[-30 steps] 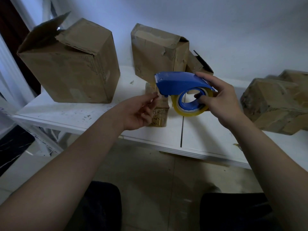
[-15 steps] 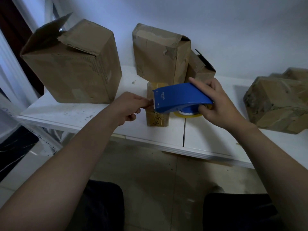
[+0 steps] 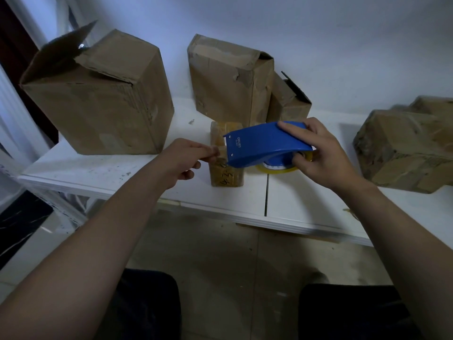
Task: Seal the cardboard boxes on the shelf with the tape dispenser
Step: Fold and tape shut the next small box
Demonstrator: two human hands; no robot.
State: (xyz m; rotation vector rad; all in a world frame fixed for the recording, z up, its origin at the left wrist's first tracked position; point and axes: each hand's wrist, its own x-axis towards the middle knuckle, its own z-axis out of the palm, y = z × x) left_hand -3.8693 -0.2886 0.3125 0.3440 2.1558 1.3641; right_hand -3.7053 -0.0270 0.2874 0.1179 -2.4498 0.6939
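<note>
The blue tape dispenser (image 3: pixel 264 143) is held in the air above the front of the white shelf (image 3: pixel 98 168), near the middle of the view. It is a curved plastic shell with a small pale brand mark near its front edge and 2 rivets at the upper corner. A roll of yellowish clear tape (image 3: pixel 277 169) shows under it at 5 o'clock.

The right hand (image 3: pixel 318 153) grips the dispenser from 3 o'clock, with the fingers curled over the top of the shell and the thumb tucked at the roll. At 9 o'clock of the dispenser, the left hand (image 3: pixel 181 158) has thumb and forefinger pinched together on the tape end (image 3: pixel 221 153) at the front edge. The other fingers are curled under.

Directly below the dispenser's front stands a small tape-wrapped box (image 3: pixel 226 177) with handwriting on it. A large cardboard box (image 3: pixel 98 99) with a raised flap sits at 10 o'clock. A tall dented box (image 3: pixel 230 79) is at 12 o'clock, a small open box (image 3: pixel 289 101) beside it. More crumpled boxes (image 3: pixel 402 150) lie at 3 o'clock.
</note>
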